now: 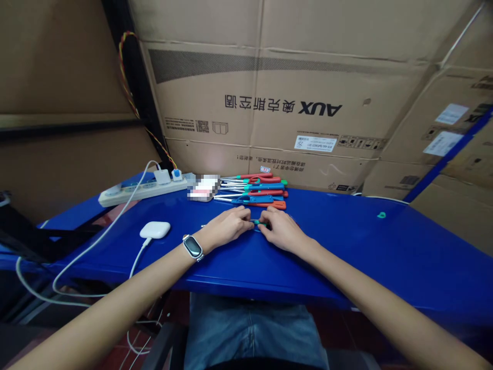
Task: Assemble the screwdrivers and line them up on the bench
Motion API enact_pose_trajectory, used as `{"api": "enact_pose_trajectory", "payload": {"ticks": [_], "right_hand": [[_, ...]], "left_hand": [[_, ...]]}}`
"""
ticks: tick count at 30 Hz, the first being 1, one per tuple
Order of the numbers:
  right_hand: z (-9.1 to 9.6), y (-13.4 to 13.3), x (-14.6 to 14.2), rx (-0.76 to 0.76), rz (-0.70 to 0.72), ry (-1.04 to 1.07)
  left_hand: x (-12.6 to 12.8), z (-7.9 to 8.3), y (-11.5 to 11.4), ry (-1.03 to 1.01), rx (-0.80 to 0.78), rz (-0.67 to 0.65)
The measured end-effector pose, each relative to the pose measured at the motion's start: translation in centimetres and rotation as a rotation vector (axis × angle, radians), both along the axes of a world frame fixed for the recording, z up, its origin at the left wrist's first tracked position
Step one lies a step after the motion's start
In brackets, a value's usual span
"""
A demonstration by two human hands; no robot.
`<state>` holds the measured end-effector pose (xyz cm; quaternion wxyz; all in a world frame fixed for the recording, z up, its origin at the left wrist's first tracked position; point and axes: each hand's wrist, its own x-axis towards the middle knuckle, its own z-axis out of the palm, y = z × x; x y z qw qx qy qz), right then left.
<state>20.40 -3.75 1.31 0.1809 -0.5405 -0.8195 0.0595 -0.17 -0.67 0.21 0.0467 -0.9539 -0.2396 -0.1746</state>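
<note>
Close together above the blue table (339, 241), my two hands work on one long tool that looks like a stick lighter (254, 222). My left hand (233, 223) is closed round its metal rod, whose tip pokes out left of the wrist. My right hand (278, 226) pinches the blue and green end; its fingers hide much of the handle. Just beyond lies a pile of similar stick lighters (265, 187) with red or blue handles, green parts and metal rods pointing left. A small green ring-like piece (381, 215) rests on the table to the right.
A blurred-out box-like item (203, 188) lies left of the pile. Behind it runs a white power strip (146, 191) with plugs and cables. A white earphone case (155, 229) on a cable sits at left. Cardboard (269, 77) walls the back.
</note>
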Motion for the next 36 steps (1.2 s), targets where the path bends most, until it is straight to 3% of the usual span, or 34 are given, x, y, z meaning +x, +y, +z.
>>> {"api": "enact_pose_trajectory", "payload": {"ticks": [7, 13, 16, 22, 30, 36], "right_hand": [[0.3, 0.9, 1.1, -0.092, 0.028, 0.184], [0.3, 2.1, 2.5, -0.163, 0.202, 0.282], [0.0, 2.4, 3.1, -0.275, 0.274, 0.379], [-0.8, 2.8, 3.4, -0.388, 0.281, 0.493], [-1.5, 2.3, 4.0, -0.254, 0.322, 0.441], [-2.2, 2.5, 4.3, -0.236, 0.341, 0.443]], "left_hand": [[-0.5, -0.2, 0.0, 0.001, 0.020, -0.009], [-0.8, -0.2, 0.0, 0.010, 0.051, -0.010], [-0.9, -0.3, 0.1, 0.002, 0.041, -0.006], [-0.3, -0.1, -0.2, -0.015, 0.015, -0.026], [1.3, 0.0, -0.3, -0.029, 0.074, -0.064], [1.9, 0.6, 0.5, 0.058, 0.128, -0.099]]}}
